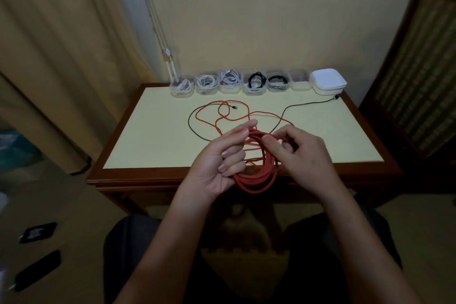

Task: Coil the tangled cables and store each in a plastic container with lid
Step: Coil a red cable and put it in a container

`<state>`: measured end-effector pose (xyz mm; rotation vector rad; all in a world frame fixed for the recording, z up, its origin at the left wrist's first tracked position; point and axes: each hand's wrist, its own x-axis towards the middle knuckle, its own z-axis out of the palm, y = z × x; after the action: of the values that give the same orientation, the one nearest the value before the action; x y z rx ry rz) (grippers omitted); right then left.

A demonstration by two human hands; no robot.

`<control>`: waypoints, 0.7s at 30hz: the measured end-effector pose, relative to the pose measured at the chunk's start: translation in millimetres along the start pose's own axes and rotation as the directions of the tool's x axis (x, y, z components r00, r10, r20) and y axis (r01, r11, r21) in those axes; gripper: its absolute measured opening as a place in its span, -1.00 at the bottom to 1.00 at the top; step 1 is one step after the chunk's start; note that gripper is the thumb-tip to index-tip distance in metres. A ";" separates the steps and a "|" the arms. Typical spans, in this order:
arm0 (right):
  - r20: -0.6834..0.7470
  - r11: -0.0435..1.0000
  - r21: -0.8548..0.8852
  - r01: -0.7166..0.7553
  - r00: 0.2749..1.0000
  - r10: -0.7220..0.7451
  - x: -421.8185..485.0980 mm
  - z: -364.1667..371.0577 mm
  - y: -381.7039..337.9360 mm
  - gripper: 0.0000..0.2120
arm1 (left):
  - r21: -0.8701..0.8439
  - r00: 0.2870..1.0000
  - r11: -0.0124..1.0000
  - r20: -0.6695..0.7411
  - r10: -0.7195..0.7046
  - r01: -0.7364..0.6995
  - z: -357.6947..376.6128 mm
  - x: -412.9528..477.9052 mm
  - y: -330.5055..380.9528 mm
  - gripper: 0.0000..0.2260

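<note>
Six clear plastic containers [243, 84] stand in a row along the far edge of a table [153, 128], against the wall: three hold coiled white cables [230, 78], two hold coiled black cables [256, 80], and the sixth [299, 79], at the right end of the row, looks empty. Just right of it sits one stack of white lids [328, 81]; their number cannot be told. Two loose cables lie on the table: one red cable [256, 173] and one thin black cable [291, 107], their strands crossing. Near the table's front edge, the left hand [219, 160] and right hand [306, 153] hold a round coil of the red cable between them. The left fingers [237, 134] curl loosely around the coil's left side; the right fingers [271, 142] pinch its top strands. The rest of the red cable trails onto the table. The table has a pale yellow top and dark wooden rim; the room is dim, with a cream wall and beige curtain [61, 57].
</note>
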<state>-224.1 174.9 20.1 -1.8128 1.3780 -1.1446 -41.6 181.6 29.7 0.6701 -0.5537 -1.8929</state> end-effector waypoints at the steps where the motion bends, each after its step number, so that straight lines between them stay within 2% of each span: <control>1: 0.046 1.000 0.031 -0.006 0.999 0.005 -0.9 1.5 -2.0 -0.60 | -0.050 0.999 0.998 0.028 -0.023 0.024 -1.1 -0.1 0.7 -0.73; 4: 0.080 0.990 0.143 0.010 0.997 -0.022 -3.1 9.9 -7.2 -0.68 | -0.161 0.992 0.984 0.109 -0.059 0.076 -4.4 0.0 1.9 -0.69; 6: -0.032 0.992 0.083 0.090 0.996 -0.088 -0.8 13.7 -4.8 -0.76 | -0.167 0.988 0.980 0.127 -0.084 0.105 -7.0 1.3 1.2 -0.65; 9: -0.172 0.983 -0.061 0.173 0.968 -0.181 5.0 14.8 6.8 -0.76 | -0.191 0.974 0.968 0.190 -0.127 0.163 -10.6 1.5 0.2 -0.65; 13: -0.323 0.995 -0.071 0.075 0.942 -0.094 6.6 12.8 12.3 -0.71 | -0.057 0.968 0.983 0.192 -0.161 0.175 -8.3 2.0 -2.1 -0.87; 14: -0.338 0.997 -0.058 0.046 0.939 -0.063 5.4 12.8 11.3 -0.71 | -0.018 0.966 0.984 0.194 -0.168 0.175 -7.7 2.2 -2.6 -0.74; 15: -0.344 0.999 -0.036 0.015 0.939 -0.026 4.6 12.9 11.2 -0.70 | 0.014 0.967 0.984 0.184 -0.176 0.176 -8.2 2.8 -2.8 -0.62; 17: -0.334 0.999 0.029 -0.039 0.942 0.047 4.0 10.5 10.8 -0.67 | 0.029 0.967 0.983 0.175 -0.185 0.182 -9.8 3.7 -3.5 -0.55; 18: -0.306 0.996 0.061 -0.060 0.949 0.076 4.0 8.1 10.6 -0.65 | 0.019 0.968 0.983 0.175 -0.182 0.182 -9.9 2.5 -3.4 -0.59; 20: -0.201 0.991 0.101 -0.090 0.973 0.109 3.9 3.4 10.8 -0.57 | -0.078 0.968 0.981 0.193 -0.162 0.180 -12.1 2.1 0.4 -0.79; 21: -0.144 0.990 0.101 -0.097 0.983 0.111 3.6 1.6 11.5 -0.53 | -0.138 0.972 0.975 0.185 -0.147 0.174 -14.3 1.5 3.5 -0.77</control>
<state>-227.5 168.0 10.6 -1.5984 1.4601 -1.2890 -30.2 177.8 21.0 0.4633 -0.4679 -2.1364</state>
